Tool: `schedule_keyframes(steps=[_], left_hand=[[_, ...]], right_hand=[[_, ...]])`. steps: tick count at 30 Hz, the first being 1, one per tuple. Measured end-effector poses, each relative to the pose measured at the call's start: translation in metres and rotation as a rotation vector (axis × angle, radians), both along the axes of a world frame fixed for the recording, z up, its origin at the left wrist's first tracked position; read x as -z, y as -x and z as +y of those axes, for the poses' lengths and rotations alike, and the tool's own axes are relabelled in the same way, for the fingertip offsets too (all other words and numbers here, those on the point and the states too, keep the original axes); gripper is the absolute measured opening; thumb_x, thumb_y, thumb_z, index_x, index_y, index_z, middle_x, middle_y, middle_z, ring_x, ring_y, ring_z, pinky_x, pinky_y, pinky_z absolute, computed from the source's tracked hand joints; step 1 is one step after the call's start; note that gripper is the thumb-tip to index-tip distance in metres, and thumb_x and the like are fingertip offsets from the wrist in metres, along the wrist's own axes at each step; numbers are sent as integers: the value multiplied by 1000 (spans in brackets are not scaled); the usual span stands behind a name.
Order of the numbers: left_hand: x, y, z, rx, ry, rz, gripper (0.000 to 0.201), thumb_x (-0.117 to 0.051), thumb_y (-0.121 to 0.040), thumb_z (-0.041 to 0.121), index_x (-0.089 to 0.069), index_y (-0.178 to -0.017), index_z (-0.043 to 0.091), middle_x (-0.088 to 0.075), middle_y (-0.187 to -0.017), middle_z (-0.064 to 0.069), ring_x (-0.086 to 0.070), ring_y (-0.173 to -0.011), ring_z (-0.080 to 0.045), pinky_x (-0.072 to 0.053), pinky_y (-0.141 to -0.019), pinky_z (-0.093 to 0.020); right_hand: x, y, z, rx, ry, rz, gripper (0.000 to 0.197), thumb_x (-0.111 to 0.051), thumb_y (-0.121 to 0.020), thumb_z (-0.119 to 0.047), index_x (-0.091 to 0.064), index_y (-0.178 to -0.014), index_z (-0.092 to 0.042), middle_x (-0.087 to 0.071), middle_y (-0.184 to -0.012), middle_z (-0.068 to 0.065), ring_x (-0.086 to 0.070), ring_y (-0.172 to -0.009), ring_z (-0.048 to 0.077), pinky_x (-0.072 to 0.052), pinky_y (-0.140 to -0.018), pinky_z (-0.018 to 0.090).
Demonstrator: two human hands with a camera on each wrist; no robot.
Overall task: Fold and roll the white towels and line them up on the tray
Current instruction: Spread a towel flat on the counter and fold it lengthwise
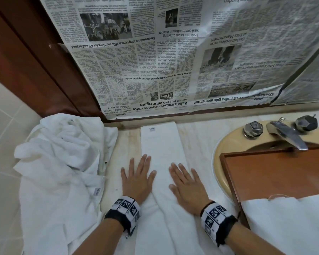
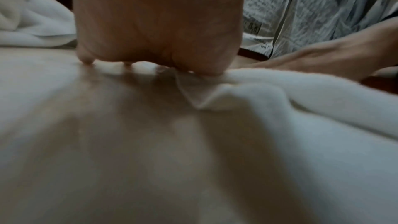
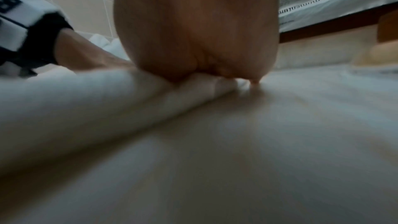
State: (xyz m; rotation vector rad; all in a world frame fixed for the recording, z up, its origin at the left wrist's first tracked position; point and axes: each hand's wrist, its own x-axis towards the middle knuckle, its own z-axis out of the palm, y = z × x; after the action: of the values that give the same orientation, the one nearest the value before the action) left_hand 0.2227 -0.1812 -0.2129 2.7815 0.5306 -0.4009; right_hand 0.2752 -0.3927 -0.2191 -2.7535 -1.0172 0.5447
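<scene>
Both flat hands, left hand [image 1: 137, 178] and right hand [image 1: 187, 184], press one folded towel [image 1: 161, 144]

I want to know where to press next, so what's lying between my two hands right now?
In the head view, only a raised wrinkle of the folded white towel lies between the left hand and right hand, both pressing flat.

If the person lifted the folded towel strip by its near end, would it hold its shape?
Probably not. The towel strip lies flat at the far end, but it already bunches into soft ridges between the left hand and the right hand, so it looks floppy and would likely sag and unfold. Pushed along the counter, it would likely wrinkle, not slide whole.
</scene>
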Motion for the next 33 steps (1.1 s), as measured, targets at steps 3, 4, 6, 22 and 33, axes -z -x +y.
schedule_keyframes(steps=[3, 4, 6, 22, 33], left_hand=[[-1, -3, 11, -78, 10, 13, 59, -7, -103, 56, 15, -155, 41, 23, -160, 24, 17, -153, -21, 4, -122, -57], [-2, -3, 11, -103, 23, 19, 58, -8, -104, 54, 13, -156, 41, 20, -162, 23, 16, -153, -21, 3, -122, -57], [-8, 0, 3, -152, 69, -8, 57, -13, -105, 50, 5, -158, 39, 13, -165, 20, 11, -154, -22, 0, -121, -57], [-18, 65, -12, -81, 92, -170, 55, -40, -102, 41, -32, -153, 23, -28, -160, 2, -32, -141, -25, -30, -112, -46], [-16, 54, -13, 188, 242, -247, 20, -58, -97, 22, -68, -114, 18, -49, -123, -5, -54, -106, -29, -52, -84, -44]], right_hand=[[0, -16, -11, 102, -26, -7, 67, 4, -97, -55, 9, -158, -27, 22, -160, -17, 16, -151, 12, 14, -118, 41], [-2, -20, -13, 157, -42, -5, 72, 10, -91, -56, 9, -158, -26, 22, -159, -17, 17, -151, 12, 15, -119, 40], [-10, -20, -15, 236, -53, 9, 81, 17, -83, -54, 6, -158, -25, 18, -161, -15, 15, -151, 12, 12, -120, 41], [-32, 60, -22, 259, -77, 57, 90, 12, -79, -54, -14, -159, -21, -2, -167, -6, 3, -153, 14, 0, -122, 39], [-42, 156, -25, 474, -147, 12, 18, -53, -94, -35, -56, -107, -24, -52, -108, -6, -50, -106, 18, -42, -85, 32]])
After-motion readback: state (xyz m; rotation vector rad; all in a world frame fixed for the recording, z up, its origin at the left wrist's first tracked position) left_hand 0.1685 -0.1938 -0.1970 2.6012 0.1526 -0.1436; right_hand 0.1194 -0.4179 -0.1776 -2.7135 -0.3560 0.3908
